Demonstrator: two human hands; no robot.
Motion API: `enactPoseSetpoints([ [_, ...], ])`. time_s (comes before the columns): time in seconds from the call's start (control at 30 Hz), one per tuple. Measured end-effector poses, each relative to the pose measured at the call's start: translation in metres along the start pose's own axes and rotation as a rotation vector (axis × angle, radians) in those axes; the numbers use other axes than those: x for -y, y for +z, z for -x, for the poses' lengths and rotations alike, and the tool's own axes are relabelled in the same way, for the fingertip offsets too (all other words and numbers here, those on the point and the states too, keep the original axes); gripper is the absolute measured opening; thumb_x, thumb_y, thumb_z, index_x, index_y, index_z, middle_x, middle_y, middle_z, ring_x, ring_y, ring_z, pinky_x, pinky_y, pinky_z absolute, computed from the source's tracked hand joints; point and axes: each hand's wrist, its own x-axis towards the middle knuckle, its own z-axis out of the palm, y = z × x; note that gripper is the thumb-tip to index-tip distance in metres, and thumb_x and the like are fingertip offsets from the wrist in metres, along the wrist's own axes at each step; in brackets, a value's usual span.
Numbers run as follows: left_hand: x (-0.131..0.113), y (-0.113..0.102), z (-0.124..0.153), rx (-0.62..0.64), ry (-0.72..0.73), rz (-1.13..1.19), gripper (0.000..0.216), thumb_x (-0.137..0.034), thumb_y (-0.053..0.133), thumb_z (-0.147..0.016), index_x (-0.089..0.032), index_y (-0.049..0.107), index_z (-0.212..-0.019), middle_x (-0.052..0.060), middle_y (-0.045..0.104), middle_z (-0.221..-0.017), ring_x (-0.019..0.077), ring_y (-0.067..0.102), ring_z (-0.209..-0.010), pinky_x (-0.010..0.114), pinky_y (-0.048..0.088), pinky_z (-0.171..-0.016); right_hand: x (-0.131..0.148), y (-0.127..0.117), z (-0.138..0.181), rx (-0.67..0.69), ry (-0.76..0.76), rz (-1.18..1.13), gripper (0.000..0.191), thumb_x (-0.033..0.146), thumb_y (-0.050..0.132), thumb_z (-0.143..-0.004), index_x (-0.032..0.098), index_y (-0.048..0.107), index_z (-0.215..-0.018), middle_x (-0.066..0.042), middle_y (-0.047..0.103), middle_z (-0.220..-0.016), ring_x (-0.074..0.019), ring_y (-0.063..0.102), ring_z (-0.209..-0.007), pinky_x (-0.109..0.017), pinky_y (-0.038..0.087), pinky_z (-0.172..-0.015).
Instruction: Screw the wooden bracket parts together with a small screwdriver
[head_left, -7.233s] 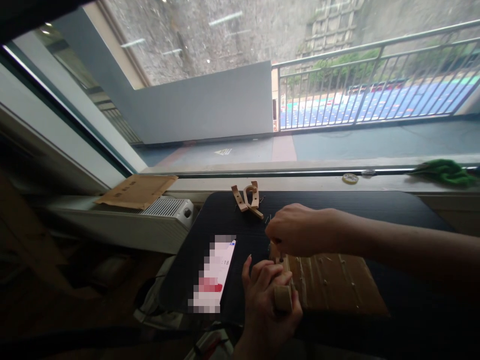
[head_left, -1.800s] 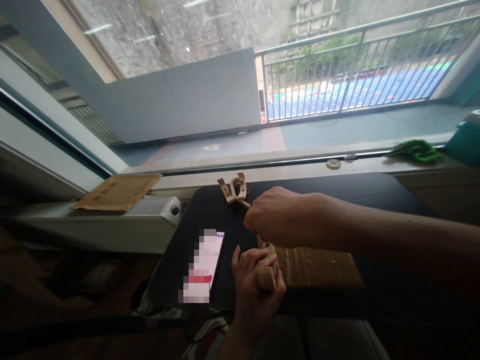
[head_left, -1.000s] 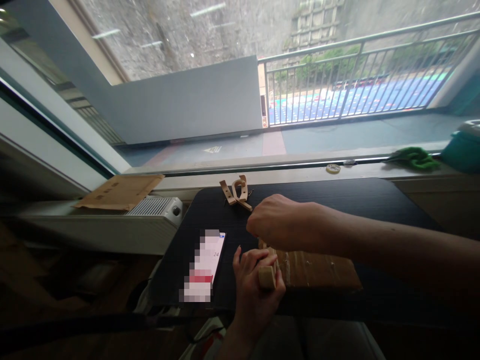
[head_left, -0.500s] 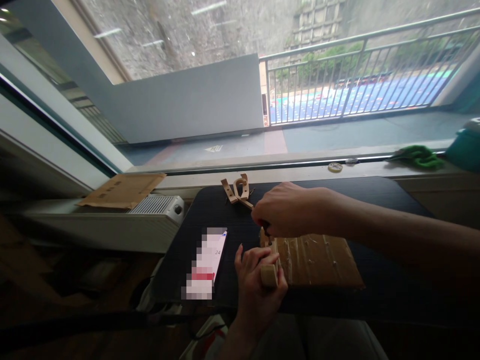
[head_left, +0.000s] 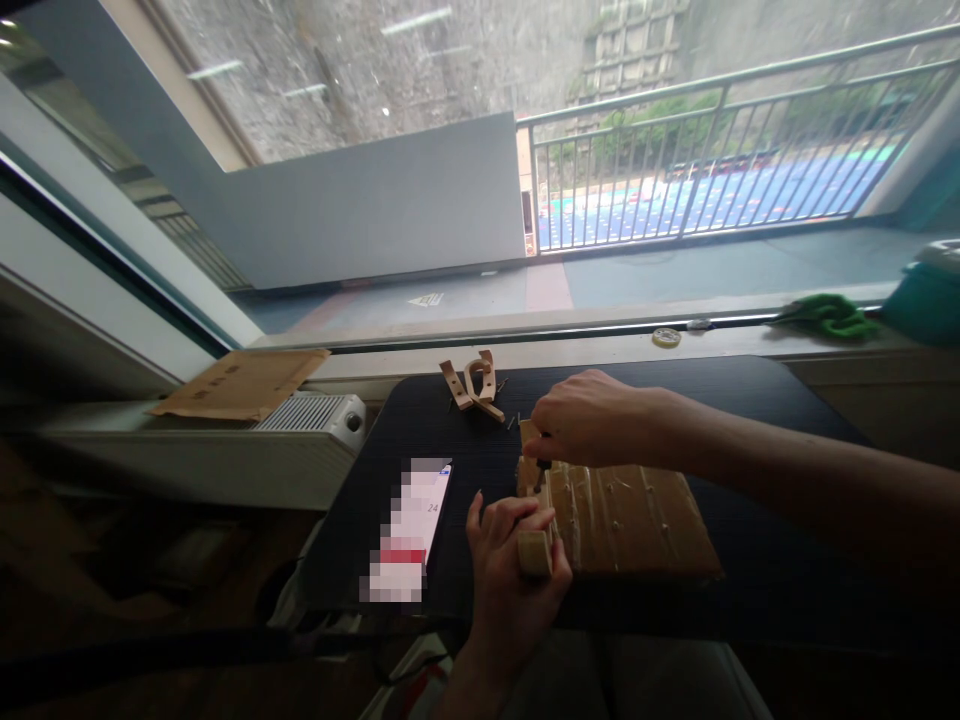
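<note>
My left hand [head_left: 517,565] is closed around a light wooden piece [head_left: 534,553], pressing it down at the left end of a flat, taped cardboard box [head_left: 637,520]. Above it, my right hand [head_left: 589,420] grips a screwdriver [head_left: 541,470] with a dark handle. The tool points down at the wooden piece just beyond my left fingers; its tip is too small to make out. Farther back on the table lie several loose wooden parts [head_left: 472,383], some curved and with holes. Small screws [head_left: 514,422] lie beside them.
The black table [head_left: 360,500] carries a phone [head_left: 409,530] on the left. A brown envelope [head_left: 244,380] rests on a white radiator [head_left: 322,415]. Along the windowsill are a roll of tape [head_left: 666,338], a green cloth [head_left: 832,315] and a teal container [head_left: 926,295].
My right hand has shifted slightly to the right and turned around the screwdriver, uncovering the screws and more of the wooden parts behind. My left hand keeps its hold on the wooden piece.
</note>
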Motion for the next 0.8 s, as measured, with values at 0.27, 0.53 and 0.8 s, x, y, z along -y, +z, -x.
enactPoseSetpoints([
  [0.27,0.000,-0.001,0.000,-0.012,0.004,0.009,0.028,-0.013,0.057,-0.073,-0.024,0.058,-0.099,0.002,0.057,-0.098,0.0186,0.057,-0.096,0.055,0.017,-0.108,0.014,-0.013,0.000,-0.006,-0.209,0.038,0.017,0.006,0.055,-0.073,0.015,0.067,-0.082,-0.005,0.065,-0.074,-0.0157,0.057,-0.067,-0.026,0.035,-0.055],
  [0.53,0.000,-0.001,0.001,-0.007,-0.005,0.008,0.028,-0.013,0.057,-0.073,-0.024,0.058,-0.099,0.002,0.059,-0.098,0.0194,0.058,-0.096,0.055,0.018,-0.107,0.010,-0.002,-0.014,-0.028,-0.098,0.019,0.020,0.022,0.049,-0.084,0.012,0.066,-0.084,-0.008,0.063,-0.071,-0.0167,0.058,-0.067,-0.026,0.035,-0.054],
  [0.8,0.001,0.002,0.001,-0.008,0.002,0.008,0.029,-0.013,0.057,-0.074,-0.025,0.057,-0.101,0.002,0.057,-0.099,0.0189,0.057,-0.097,0.056,0.017,-0.107,0.007,-0.012,-0.005,-0.002,-0.074,0.015,0.026,0.035,0.050,-0.083,0.015,0.067,-0.089,-0.008,0.065,-0.077,-0.0184,0.058,-0.068,-0.029,0.038,-0.058],
])
